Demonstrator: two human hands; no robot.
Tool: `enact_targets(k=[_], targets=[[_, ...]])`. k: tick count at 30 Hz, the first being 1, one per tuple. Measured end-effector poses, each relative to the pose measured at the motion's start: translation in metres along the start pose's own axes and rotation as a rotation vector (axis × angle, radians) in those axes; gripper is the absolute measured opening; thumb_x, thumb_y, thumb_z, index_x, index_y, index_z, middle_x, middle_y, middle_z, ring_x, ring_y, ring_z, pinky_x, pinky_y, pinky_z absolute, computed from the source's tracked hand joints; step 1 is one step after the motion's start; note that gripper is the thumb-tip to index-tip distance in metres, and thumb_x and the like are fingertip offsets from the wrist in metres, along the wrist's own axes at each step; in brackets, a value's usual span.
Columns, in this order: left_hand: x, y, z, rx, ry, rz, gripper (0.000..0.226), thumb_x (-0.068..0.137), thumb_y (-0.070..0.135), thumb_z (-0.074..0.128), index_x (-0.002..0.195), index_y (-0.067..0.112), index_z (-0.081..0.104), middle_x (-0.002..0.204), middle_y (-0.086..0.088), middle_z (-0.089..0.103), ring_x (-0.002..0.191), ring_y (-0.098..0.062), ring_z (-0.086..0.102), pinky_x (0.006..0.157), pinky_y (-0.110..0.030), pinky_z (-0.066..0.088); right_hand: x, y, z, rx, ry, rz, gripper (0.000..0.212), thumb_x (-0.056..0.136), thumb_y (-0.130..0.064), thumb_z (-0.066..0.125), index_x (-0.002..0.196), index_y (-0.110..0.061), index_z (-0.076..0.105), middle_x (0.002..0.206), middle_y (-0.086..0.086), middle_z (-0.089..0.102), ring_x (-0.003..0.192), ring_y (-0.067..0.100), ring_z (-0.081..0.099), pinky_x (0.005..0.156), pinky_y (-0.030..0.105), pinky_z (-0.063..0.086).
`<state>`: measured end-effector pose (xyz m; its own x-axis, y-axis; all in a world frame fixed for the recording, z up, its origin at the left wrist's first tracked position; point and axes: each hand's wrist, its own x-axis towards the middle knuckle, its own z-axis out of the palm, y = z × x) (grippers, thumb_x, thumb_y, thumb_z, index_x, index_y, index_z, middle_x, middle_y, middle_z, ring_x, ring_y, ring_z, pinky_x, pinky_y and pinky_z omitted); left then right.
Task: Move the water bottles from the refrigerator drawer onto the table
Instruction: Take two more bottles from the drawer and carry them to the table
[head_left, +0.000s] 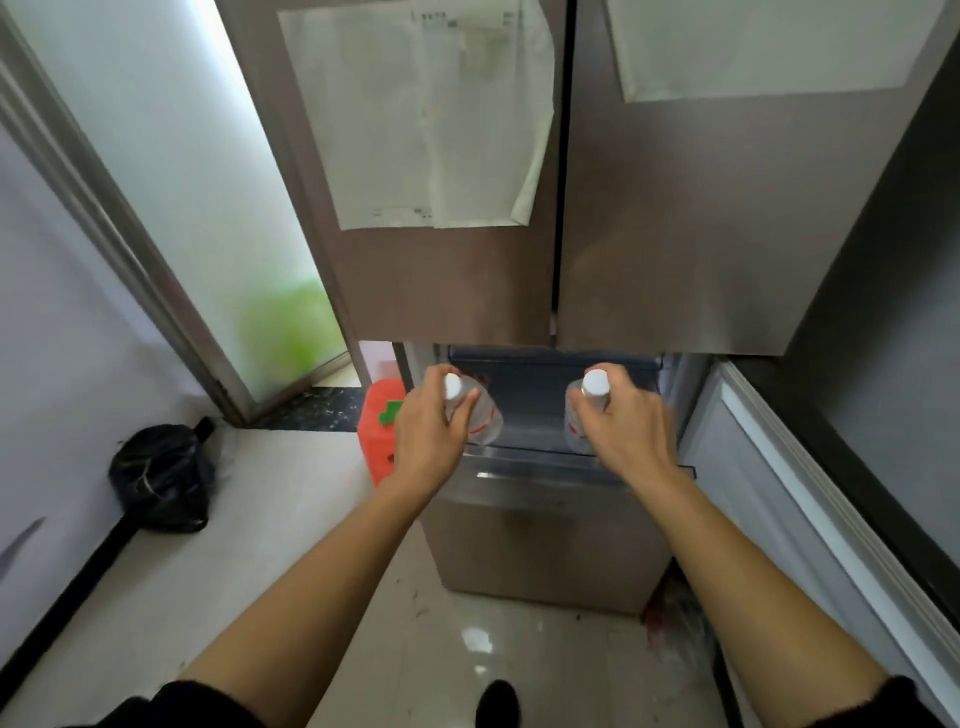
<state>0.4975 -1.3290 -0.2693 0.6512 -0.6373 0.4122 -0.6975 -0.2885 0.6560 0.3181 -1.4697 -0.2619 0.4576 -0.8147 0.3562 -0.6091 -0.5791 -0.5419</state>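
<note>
The refrigerator drawer (524, 460) stands pulled out below the two upper doors. My left hand (428, 434) grips a clear water bottle (480, 415) with a white cap and red label, just under its neck, over the drawer's left side. My right hand (626, 428) grips a second water bottle (576, 415) of the same kind near its white cap, over the drawer's right side. Both bottles stand roughly upright, their lower parts partly hidden by my hands and the drawer's front. The table is not in view.
Brown refrigerator doors (675, 234) with taped papers rise above the drawer. An orange container (379, 431) stands on the floor left of the drawer. A black bag (161, 478) lies by the left wall. A dark cabinet edge (831, 493) runs along the right.
</note>
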Motion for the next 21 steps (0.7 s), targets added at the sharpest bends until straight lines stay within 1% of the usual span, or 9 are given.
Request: enact_targets(k=[2, 7, 11, 13, 14, 15, 17, 19, 21], targets=[[-0.015, 0.008, -0.031, -0.007, 0.079, -0.025, 0.031, 0.092, 0.038, 0.063, 0.114, 0.021, 0.051, 0.107, 0.000, 0.065, 0.091, -0.014, 0.060, 0.074, -0.024, 0.051, -0.009, -0.022, -0.002, 0.022, 0.006, -0.071, 0.039, 0.095, -0.045, 0.057, 0.124, -0.019, 0.059, 0.097, 0.015, 0.074, 0.093, 0.040, 0.066, 0.072, 0.039, 0.045], [-0.053, 0.001, -0.121, 0.061, 0.226, -0.073, 0.031, 0.091, 0.037, 0.066, 0.108, 0.012, 0.058, 0.089, 0.005, 0.060, 0.078, -0.015, 0.054, 0.068, -0.026, 0.038, -0.043, -0.082, 0.013, 0.096, -0.066, -0.168, 0.046, 0.092, -0.053, 0.057, 0.124, -0.020, 0.059, 0.097, 0.012, 0.074, 0.093, 0.038, 0.067, 0.074, 0.038, 0.047], [-0.098, -0.043, -0.193, 0.122, 0.252, -0.161, 0.034, 0.088, 0.039, 0.069, 0.111, 0.015, 0.063, 0.103, -0.003, 0.056, 0.096, -0.016, 0.050, 0.083, -0.027, 0.042, -0.086, -0.141, 0.033, 0.207, -0.237, -0.314, 0.045, 0.091, -0.053, 0.060, 0.121, -0.020, 0.062, 0.102, 0.007, 0.073, 0.093, 0.030, 0.068, 0.079, 0.040, 0.054], [-0.128, -0.070, -0.232, 0.122, 0.257, -0.246, 0.037, 0.087, 0.040, 0.069, 0.116, 0.018, 0.062, 0.113, -0.002, 0.051, 0.103, -0.011, 0.047, 0.089, -0.023, 0.039, -0.114, -0.180, 0.049, 0.298, -0.346, -0.362, 0.043, 0.089, -0.052, 0.064, 0.117, -0.020, 0.063, 0.105, 0.005, 0.072, 0.094, 0.026, 0.068, 0.082, 0.045, 0.056], [-0.142, -0.081, -0.248, 0.097, 0.262, -0.283, 0.036, 0.088, 0.040, 0.068, 0.117, 0.020, 0.061, 0.114, 0.000, 0.054, 0.104, -0.012, 0.050, 0.090, -0.026, 0.043, -0.125, -0.197, 0.057, 0.334, -0.380, -0.371, 0.040, 0.088, -0.050, 0.067, 0.114, -0.020, 0.064, 0.105, 0.004, 0.072, 0.092, 0.024, 0.068, 0.080, 0.043, 0.057], [-0.161, -0.095, -0.270, 0.064, 0.281, -0.318, 0.032, 0.089, 0.040, 0.067, 0.116, 0.023, 0.060, 0.112, 0.003, 0.058, 0.102, -0.013, 0.055, 0.088, -0.030, 0.048, -0.141, -0.219, 0.066, 0.364, -0.402, -0.399, 0.036, 0.087, -0.046, 0.069, 0.110, -0.019, 0.066, 0.100, 0.002, 0.072, 0.088, 0.021, 0.066, 0.076, 0.036, 0.055], [-0.199, -0.119, -0.317, 0.012, 0.334, -0.370, 0.024, 0.091, 0.035, 0.065, 0.111, 0.026, 0.058, 0.103, 0.006, 0.063, 0.095, -0.015, 0.061, 0.078, -0.031, 0.052, -0.176, -0.267, 0.083, 0.395, -0.429, -0.472, 0.027, 0.086, -0.037, 0.073, 0.102, -0.017, 0.067, 0.088, -0.002, 0.067, 0.078, 0.016, 0.060, 0.064, 0.020, 0.042], [-0.240, -0.141, -0.363, 0.025, 0.389, -0.391, 0.019, 0.092, 0.032, 0.064, 0.109, 0.026, 0.057, 0.100, 0.006, 0.062, 0.091, -0.013, 0.061, 0.071, -0.023, 0.048, -0.214, -0.313, 0.102, 0.400, -0.455, -0.526, 0.025, 0.086, -0.035, 0.074, 0.102, -0.016, 0.068, 0.082, -0.003, 0.064, 0.074, 0.017, 0.057, 0.062, 0.024, 0.036], [-0.290, -0.172, -0.421, 0.041, 0.438, -0.423, 0.019, 0.092, 0.032, 0.064, 0.110, 0.026, 0.058, 0.100, 0.009, 0.063, 0.092, -0.008, 0.060, 0.072, -0.021, 0.048, -0.260, -0.369, 0.128, 0.385, -0.498, -0.560, 0.028, 0.087, -0.038, 0.072, 0.105, -0.017, 0.067, 0.081, -0.003, 0.063, 0.075, 0.019, 0.058, 0.066, 0.028, 0.038]])
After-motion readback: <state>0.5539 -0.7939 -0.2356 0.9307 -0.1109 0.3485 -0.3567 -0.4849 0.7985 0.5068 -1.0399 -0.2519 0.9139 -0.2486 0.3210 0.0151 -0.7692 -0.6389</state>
